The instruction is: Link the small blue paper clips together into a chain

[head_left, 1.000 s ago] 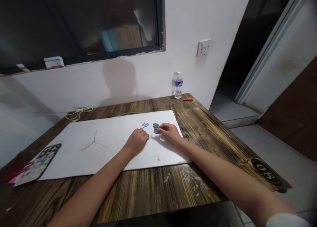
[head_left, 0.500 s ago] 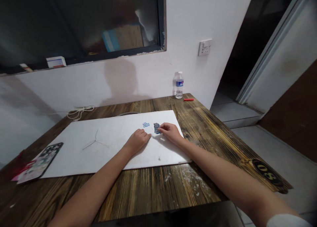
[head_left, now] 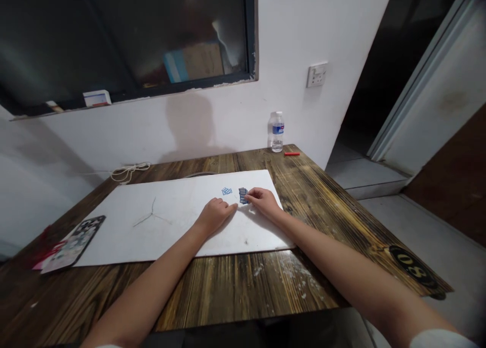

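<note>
On the white board (head_left: 182,236) lies a small dark, blue-edged striped piece (head_left: 242,195), looking like a group of narrow strips side by side. My right hand (head_left: 261,200) pinches its right edge between thumb and fingertips. Left of it, my left hand (head_left: 215,214) rests on the board with fingers curled in and the thumb stretched towards the striped piece, apart from it. Nothing shows in that hand, though its palm is hidden. Beyond it is a blue-and-white striped shape (head_left: 227,191); whether it is drawn or a loose piece I cannot tell.
A patterned flat case (head_left: 81,242) overlaps the board's left end. Dark branching lines (head_left: 152,214) mark the board. At the back of the wooden table (head_left: 224,292) are a white cable (head_left: 131,172), a water bottle (head_left: 277,133) and a red stick-like item (head_left: 292,154).
My left thumb has stretched out to the right, closer to the striped piece. The right hand keeps its pinch in the same place. The whole view has shifted slightly.
</note>
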`<control>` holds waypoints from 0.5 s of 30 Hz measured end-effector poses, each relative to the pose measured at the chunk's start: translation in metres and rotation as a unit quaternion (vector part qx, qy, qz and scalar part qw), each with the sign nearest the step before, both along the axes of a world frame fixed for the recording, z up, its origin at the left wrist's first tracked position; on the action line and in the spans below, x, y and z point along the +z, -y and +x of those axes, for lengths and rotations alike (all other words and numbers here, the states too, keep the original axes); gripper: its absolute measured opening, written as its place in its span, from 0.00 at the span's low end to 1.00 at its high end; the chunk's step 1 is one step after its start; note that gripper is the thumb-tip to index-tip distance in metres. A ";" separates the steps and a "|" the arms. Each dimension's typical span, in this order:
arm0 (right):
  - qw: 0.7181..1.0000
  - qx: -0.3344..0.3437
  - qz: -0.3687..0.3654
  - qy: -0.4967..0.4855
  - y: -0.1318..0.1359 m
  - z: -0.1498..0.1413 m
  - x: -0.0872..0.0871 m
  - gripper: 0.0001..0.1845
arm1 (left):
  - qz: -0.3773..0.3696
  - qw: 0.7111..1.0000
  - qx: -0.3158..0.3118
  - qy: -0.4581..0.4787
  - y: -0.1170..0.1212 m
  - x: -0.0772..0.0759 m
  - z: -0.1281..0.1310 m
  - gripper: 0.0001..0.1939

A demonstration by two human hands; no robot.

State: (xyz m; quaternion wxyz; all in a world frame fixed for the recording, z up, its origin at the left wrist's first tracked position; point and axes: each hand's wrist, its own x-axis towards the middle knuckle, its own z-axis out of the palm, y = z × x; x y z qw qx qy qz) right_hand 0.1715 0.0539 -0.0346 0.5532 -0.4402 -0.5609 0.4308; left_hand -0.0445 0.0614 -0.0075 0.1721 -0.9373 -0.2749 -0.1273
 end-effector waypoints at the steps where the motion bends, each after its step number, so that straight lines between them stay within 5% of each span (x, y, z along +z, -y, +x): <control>1: 1.000 0.000 -0.002 -0.006 0.000 0.000 0.000 0.16 | 0.000 1.000 0.005 -0.001 0.001 0.000 0.001 0.12; 15: 0.999 -0.010 -0.019 -0.038 -0.008 0.001 -0.001 0.18 | -0.018 0.993 0.096 0.072 -0.003 -0.005 0.004 0.11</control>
